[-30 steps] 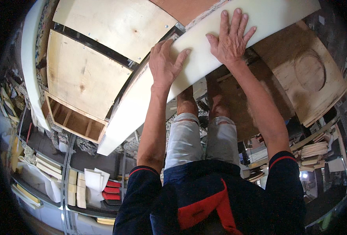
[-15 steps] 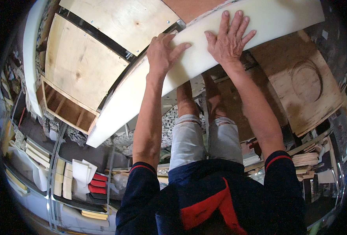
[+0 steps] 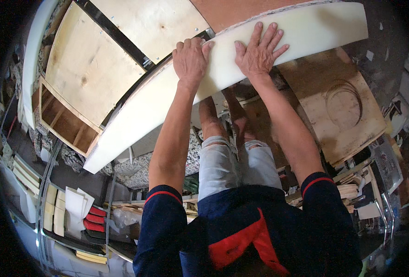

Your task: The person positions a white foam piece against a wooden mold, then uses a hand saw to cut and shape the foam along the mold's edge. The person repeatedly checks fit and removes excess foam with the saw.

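Long white foam slab [image 3: 177, 97] laid edge-on along the near side of the plywood frame [image 3: 93, 69], running from lower left up to the upper right, directly in front of the knees. Left hand [image 3: 190, 57] flat on the slab near its middle, fingers close together and curled slightly over the far edge; pressing, not pinching. Right hand [image 3: 259, 53] just beside it on the slab, fingers spread wide, palm down. Nothing clamped in either hand. For a clean seat, judged best: keep both palms flat, press evenly, work outward from the middle toward each end, hold the far edge flush with the frame. Beyond the frame, a second white strip [image 3: 29, 60] at far left. Right of the slab, a plywood board [image 3: 338, 111] with a circular cut. Below the frame, shelves [image 3: 52, 207] with stacked foam pieces.
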The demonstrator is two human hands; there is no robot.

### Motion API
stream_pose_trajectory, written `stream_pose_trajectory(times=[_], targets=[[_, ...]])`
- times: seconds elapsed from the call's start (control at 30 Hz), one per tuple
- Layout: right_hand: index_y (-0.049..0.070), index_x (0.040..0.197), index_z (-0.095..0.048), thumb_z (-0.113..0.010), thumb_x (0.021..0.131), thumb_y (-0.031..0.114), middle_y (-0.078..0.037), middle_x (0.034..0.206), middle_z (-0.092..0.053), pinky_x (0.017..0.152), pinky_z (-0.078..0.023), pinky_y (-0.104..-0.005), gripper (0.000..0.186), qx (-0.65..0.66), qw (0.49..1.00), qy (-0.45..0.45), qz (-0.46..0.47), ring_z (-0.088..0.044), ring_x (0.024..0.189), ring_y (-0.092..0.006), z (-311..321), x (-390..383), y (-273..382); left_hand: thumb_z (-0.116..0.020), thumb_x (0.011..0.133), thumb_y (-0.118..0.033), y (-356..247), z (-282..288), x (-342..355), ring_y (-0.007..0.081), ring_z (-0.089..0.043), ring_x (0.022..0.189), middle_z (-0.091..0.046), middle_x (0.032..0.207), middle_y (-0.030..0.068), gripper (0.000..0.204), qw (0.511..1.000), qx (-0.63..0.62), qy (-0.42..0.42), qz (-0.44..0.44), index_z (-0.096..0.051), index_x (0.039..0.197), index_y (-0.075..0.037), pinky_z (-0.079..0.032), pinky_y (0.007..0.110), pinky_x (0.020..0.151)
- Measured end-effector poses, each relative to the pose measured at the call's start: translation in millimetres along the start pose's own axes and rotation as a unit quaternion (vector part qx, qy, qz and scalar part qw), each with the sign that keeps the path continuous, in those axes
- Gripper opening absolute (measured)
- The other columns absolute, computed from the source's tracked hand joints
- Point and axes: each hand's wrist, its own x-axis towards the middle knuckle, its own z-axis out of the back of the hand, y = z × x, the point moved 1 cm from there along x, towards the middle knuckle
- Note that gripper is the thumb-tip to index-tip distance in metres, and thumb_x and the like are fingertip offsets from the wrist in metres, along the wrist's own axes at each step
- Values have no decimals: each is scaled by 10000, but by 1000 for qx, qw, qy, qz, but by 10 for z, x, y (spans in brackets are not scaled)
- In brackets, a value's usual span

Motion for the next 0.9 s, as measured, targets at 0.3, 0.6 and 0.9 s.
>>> stream_pose_trajectory(times=[0.3,0.6,0.9], targets=[[22,1557,-239,-572,906,551,-355,1601,-114,1069,-19,-809,902,-8,1000,-27,12,-77,1465,-585,-100,9,-21,-427,1014,-436,-103,-160,-61,312,-544,1134,-649,1131,93,410,997,64,13,39,-697,1078,-134,-358,526,995],[8,1569,-211,-531,938,539,-368,1608,-62,1076,-15,-802,885,-51,998,27,-4,-26,1479,-574,51,45,82,-430,988,-588,-62,-93,-145,368,-222,1495,-371,1563,170,673,995,-42,-46,82,-467,1468,-118,-62,665,1173],[25,1573,-245,-524,922,599,-352,1617,-41,1058,30,-821,912,-31,999,19,20,32,1468,-593,-65,11,9,-314,975,-675,415,-345,-799,456,82,1522,-2,1661,239,850,987,86,-47,124,-209,1596,-104,71,673,1169]])
